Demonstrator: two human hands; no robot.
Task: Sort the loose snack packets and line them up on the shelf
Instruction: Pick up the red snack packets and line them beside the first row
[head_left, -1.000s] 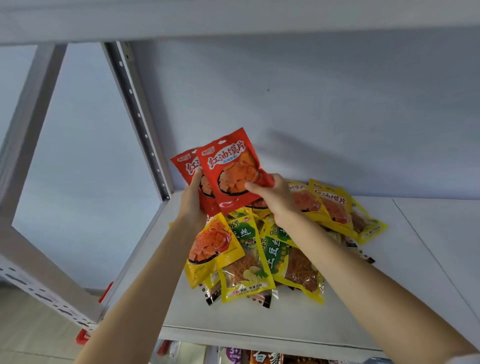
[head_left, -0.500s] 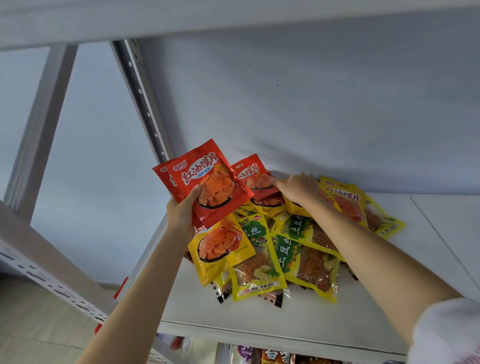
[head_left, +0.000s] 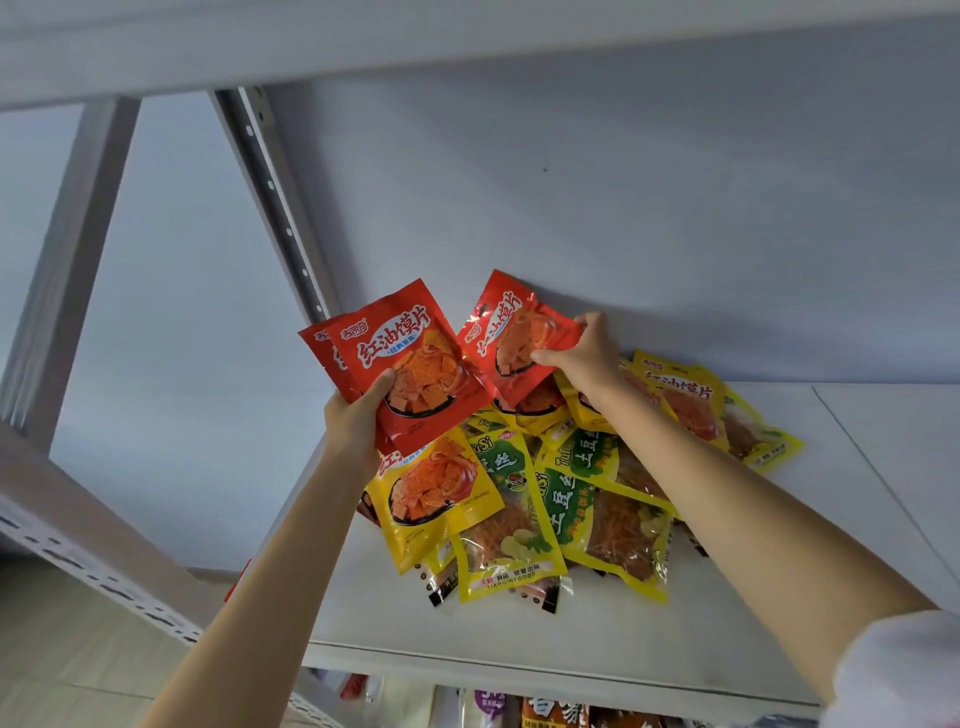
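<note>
A white shelf (head_left: 779, 597) fills the lower right of the view, backed by a pale wall, with a grey perforated upright (head_left: 275, 208) rising at its left rear corner. On the shelf lies a loose heap of snack packets (head_left: 545, 499), mostly yellow ones with green or orange panels, overlapping each other in no order and reaching back to the wall. Above the heap's left side, the left hand (head_left: 358, 421) grips a small stack of red packets (head_left: 415, 364), thumb across the front of the top one, with at least one more behind it; the exact count cannot be told. Just to its right, the right hand (head_left: 582, 358) pinches another red packet (head_left: 514, 338) by its right edge, thumb in front and fingers behind, tilted up off the heap near the wall. The step in hand looks like gathering the reds out of the mix. The next move likely calls for bringing this packet across onto the left hand's stack, squared with the others, without dragging the yellow packets beneath it out of the heap or off the shelf's front edge.
</note>
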